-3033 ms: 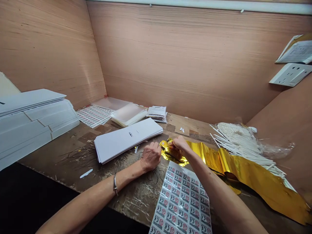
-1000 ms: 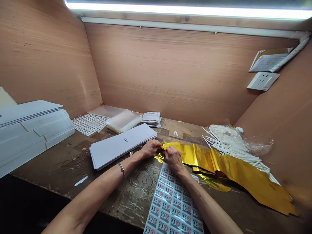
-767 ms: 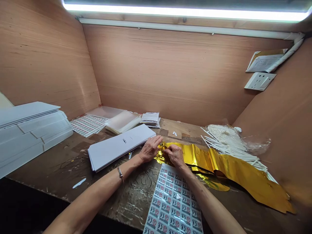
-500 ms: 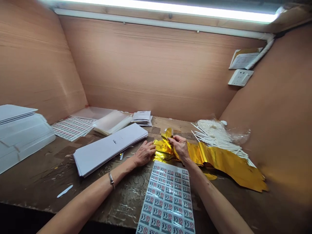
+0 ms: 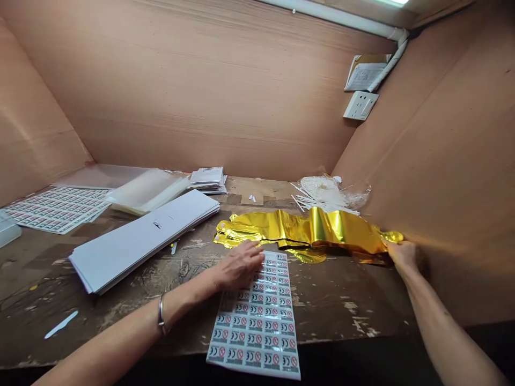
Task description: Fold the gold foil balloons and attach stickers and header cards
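Observation:
A long crinkled gold foil strip (image 5: pixel 306 231) lies across the worn wooden bench. My right hand (image 5: pixel 402 254) grips its far right end near the right wall, fingers closed on the foil. My left hand (image 5: pixel 240 265) rests palm down with fingers spread on the top edge of a sheet of small printed stickers (image 5: pixel 257 316), just below the foil's left end. A bracelet is on my left wrist.
A stack of white cards (image 5: pixel 140 238) lies left of centre. Behind it are clear plastic sleeves (image 5: pixel 147 189), a small pile of leaflets (image 5: pixel 208 178) and another sticker sheet (image 5: pixel 52 201). White sticks in a bag (image 5: pixel 325 194) sit behind the foil. A wall socket (image 5: pixel 360 104) hangs on the right wall.
My right hand left the foil's left end and slid out to its right end by the wall. My left hand moved down onto the sticker sheet. The view swung right.

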`<act>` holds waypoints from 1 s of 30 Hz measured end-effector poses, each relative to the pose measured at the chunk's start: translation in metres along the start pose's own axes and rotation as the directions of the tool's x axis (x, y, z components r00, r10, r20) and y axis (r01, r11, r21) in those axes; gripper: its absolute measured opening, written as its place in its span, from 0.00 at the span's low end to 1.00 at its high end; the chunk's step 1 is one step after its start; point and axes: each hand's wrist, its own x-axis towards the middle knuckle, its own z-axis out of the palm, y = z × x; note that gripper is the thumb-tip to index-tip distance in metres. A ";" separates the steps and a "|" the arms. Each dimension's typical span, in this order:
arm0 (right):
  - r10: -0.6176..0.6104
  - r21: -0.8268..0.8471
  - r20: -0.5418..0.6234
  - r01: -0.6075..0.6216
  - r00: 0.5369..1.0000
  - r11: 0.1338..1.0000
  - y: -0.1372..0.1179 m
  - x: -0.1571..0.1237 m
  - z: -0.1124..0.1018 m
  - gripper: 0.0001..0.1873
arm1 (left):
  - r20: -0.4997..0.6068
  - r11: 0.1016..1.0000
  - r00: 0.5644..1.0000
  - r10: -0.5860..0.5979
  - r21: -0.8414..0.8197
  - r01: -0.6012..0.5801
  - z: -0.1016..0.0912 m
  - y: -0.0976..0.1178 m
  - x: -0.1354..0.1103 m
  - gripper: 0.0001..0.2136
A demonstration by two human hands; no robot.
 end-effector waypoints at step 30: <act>-0.731 0.301 0.673 0.859 0.116 0.413 -0.193 -0.209 0.064 0.14 | 0.066 0.988 0.986 -0.152 0.028 0.150 -0.004 0.005 -0.041 0.17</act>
